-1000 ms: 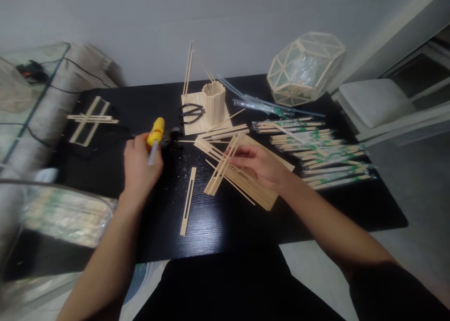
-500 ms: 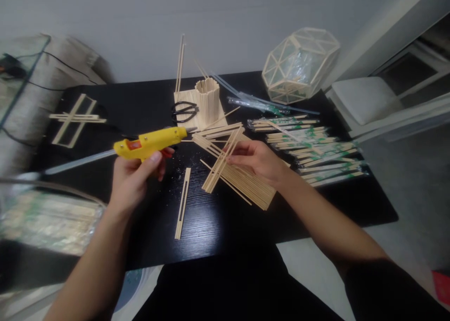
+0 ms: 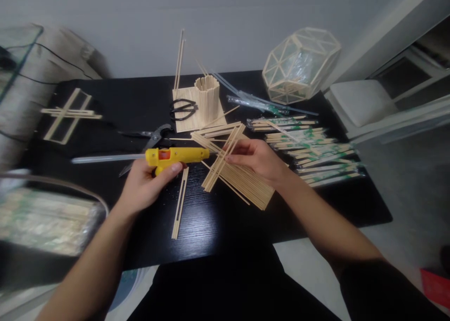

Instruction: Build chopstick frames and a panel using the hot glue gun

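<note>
My left hand [image 3: 149,180] is wrapped round a yellow glue gun [image 3: 179,156] with a long glue stick [image 3: 105,159] out of its back. The gun's nozzle points right, at the crossed wooden stick frame [image 3: 218,164]; whether it touches I cannot tell. Fingers of my right hand [image 3: 255,157] pinch that frame near its middle. Beneath the frame lies a flat panel of sticks [image 3: 249,185] on the black table. A narrow stick piece with a slot [image 3: 180,206] lies below the gun.
Pliers [image 3: 153,136] lie behind the gun. A stick cup on a square base [image 3: 207,98], black-handled scissors [image 3: 183,106] and a geometric lantern-like frame [image 3: 300,68] stand farther back. Wrapped chopsticks [image 3: 312,145] cover the right side; another crossed frame [image 3: 68,115] lies left.
My left hand has brought the glue gun right and slightly down, its nozzle now at the crossed frame. The pliers behind it have come into view. My right hand keeps its hold.
</note>
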Demonstrator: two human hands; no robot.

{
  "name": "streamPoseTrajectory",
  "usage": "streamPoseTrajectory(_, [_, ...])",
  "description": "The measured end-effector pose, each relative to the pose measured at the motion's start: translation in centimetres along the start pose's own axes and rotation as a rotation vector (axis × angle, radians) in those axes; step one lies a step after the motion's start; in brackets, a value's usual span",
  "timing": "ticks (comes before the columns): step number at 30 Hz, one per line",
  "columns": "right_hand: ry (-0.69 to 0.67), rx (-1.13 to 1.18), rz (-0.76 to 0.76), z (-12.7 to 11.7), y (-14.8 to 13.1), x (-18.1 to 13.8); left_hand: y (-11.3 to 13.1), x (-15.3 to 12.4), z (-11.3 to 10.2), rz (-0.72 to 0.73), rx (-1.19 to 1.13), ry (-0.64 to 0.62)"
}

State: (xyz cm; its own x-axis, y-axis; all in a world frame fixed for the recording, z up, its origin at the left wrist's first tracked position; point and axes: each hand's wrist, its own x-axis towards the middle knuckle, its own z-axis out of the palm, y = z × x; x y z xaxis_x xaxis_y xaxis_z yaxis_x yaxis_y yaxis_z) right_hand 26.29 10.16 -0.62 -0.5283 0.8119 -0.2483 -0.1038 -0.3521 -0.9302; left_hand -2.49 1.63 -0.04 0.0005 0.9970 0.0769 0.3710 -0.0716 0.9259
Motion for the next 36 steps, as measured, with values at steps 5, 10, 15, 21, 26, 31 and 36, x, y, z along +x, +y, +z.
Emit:
streamPoseTrajectory(5, [-0.008,-0.007,0.002,0.0,-0.1,0.0,1.0,0.4,0.5,0.029,0.073,-0.024])
streamPoseTrajectory(10, [-0.022,-0.014,-0.01,0.0,0.0,0.0,1.3,0.6,0.9,0.034,0.084,-0.012])
streamPoseTrajectory(15, [-0.031,-0.014,-0.026,0.0,0.0,-0.1,0.9,0.7,0.9,0.04,0.096,-0.015])
streamPoseTrajectory(21, [-0.027,-0.013,-0.022,0.0,0.0,-0.2,0.8,0.5,0.8,0.028,0.104,-0.016])
streamPoseTrajectory(26, [-0.023,-0.018,-0.019,0.1,0.0,-0.2,0.9,0.5,0.9,0.034,0.108,-0.013])
streamPoseTrajectory(31, [-0.032,-0.017,-0.021,0.1,0.0,-0.2,0.9,0.5,1.0,0.037,0.096,-0.01])
streamPoseTrajectory(36, [-0.024,-0.024,-0.02,0.0,0.2,-0.2,0.9,0.4,1.0,0.029,0.102,-0.006])
